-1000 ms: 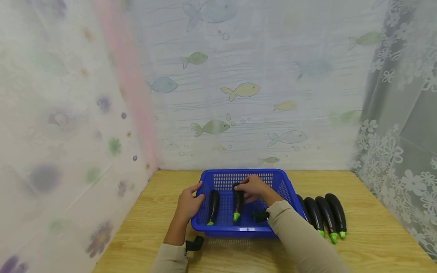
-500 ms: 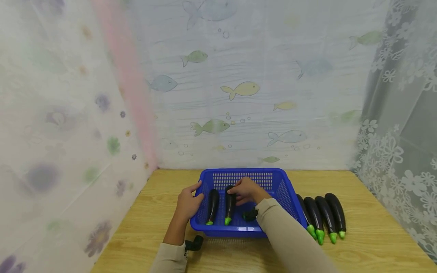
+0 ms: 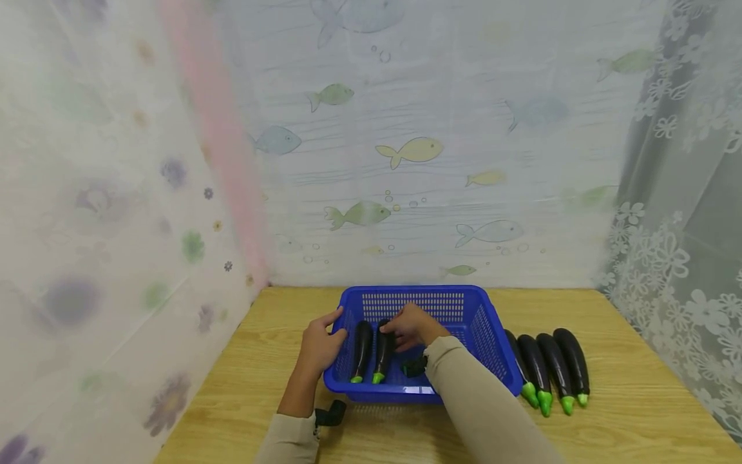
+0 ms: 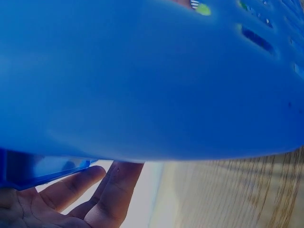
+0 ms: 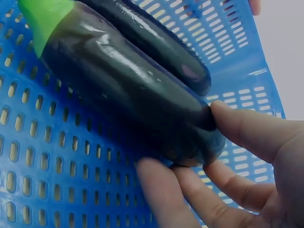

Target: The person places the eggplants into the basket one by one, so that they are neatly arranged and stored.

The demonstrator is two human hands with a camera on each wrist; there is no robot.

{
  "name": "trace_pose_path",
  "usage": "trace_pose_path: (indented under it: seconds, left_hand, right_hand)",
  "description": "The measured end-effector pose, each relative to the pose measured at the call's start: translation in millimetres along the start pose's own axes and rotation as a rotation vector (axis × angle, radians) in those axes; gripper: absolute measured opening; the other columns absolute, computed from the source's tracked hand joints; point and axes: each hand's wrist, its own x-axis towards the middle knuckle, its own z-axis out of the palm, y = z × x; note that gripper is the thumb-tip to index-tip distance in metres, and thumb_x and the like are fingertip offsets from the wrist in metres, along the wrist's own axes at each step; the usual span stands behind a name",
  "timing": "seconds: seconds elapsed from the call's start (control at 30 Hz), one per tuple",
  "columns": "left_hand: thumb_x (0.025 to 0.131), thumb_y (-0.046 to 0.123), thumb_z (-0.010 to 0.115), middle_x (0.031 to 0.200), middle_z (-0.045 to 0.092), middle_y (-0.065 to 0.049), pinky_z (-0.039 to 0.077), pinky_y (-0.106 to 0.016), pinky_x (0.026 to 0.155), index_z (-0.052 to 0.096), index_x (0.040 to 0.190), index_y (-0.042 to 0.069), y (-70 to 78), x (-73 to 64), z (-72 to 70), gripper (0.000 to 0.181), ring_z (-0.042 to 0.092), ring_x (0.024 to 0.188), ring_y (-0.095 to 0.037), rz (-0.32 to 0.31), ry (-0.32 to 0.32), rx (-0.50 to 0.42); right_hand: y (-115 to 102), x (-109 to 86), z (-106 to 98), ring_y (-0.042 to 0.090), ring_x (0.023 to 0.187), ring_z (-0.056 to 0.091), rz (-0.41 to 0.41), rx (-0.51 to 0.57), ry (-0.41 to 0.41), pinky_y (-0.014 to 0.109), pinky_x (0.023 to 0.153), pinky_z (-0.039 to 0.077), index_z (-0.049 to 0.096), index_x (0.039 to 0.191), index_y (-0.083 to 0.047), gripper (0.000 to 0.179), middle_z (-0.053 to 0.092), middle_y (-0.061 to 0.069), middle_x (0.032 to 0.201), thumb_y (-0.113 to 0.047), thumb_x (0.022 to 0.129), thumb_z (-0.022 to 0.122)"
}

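Right wrist view shows our right hand pinching the blunt end of the second eggplant, thumb on one side and fingers curled under the other, as it lies on the perforated floor of the blue basket touching the first eggplant; head view places both in the left half of the basket, green stems toward its near wall, the first one by the left wall; our left hand clasps the basket's left rim, thumb inside and fingers outside.

To do this step well, we judge that the eggplant should be settled flat and parallel to its neighbour, stem ends level, before the fingers let go; we should open them sideways and lift clear without nudging the pair, since the skin looks slick and round enough to roll; the left hand should hold the basket steady on the bench.

Each eggplant is long, glossy and nearly black, with a bright green cap; four more eggplants lie side by side on the bench just beside the basket's right wall, toward the right edge.
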Motion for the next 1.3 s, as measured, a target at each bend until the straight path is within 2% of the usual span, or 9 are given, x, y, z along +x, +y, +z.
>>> trace_pose_path:
  seconds: [0.13,0.3,0.63,0.9,1.3]
  left_hand:
    - [0.094,0.016,0.064,0.156,0.050,-0.018,0.063,-0.042,0.072,0.057,0.149,0.016,0.6,-0.2,-0.5,0.056,0.072,0.109,-0.034,-0.005,-0.006,-0.005]
    - [0.094,0.015,0.063,0.156,0.050,-0.019,0.064,-0.042,0.070,0.057,0.149,0.016,-0.6,0.0,-0.9,0.056,0.073,0.105,-0.033,-0.008,-0.006,-0.004]
    - [0.094,0.017,0.063,0.155,0.050,-0.020,0.063,-0.040,0.069,0.057,0.150,0.017,-1.6,0.6,-1.1,0.056,0.074,0.098,-0.030,-0.004,-0.015,0.002]
    - [0.094,0.018,0.063,0.155,0.051,-0.019,0.064,-0.042,0.071,0.057,0.150,0.017,-2.5,0.4,-0.4,0.056,0.073,0.100,-0.031,-0.006,-0.008,0.015]
    - [0.095,0.017,0.062,0.155,0.051,-0.020,0.063,-0.040,0.069,0.056,0.150,0.017,0.7,0.0,-1.5,0.056,0.073,0.093,-0.029,-0.002,-0.012,0.016]
  right_hand:
    - [1.3,7.8,3.0,0.032,0.085,0.073,0.020,-0.045,0.040,0.043,0.066,0.064,0.062,0.123,0.005,0.044,0.069,0.021,0.104,-0.010,0.087,0.082]
    - [0.6,9.2,6.0,0.029,0.082,0.074,0.011,-0.050,0.023,0.040,0.068,0.064,0.062,0.123,0.007,0.043,0.071,0.019,0.099,-0.009,0.087,0.081]
    - [-6.0,-9.8,4.0,0.036,0.093,0.075,-0.026,-0.024,0.011,0.046,0.080,0.064,0.059,0.124,0.008,0.042,0.070,0.026,0.109,-0.007,0.090,0.078]
    - [-4.9,-7.2,4.6,0.036,0.092,0.075,-0.024,-0.055,0.022,0.047,0.079,0.064,0.060,0.120,0.007,0.039,0.070,0.025,0.108,-0.008,0.089,0.079]
    - [-5.2,-5.6,2.3,0.034,0.090,0.076,-0.030,-0.092,0.021,0.044,0.074,0.064,0.059,0.126,0.008,0.044,0.071,0.025,0.110,-0.012,0.091,0.077]
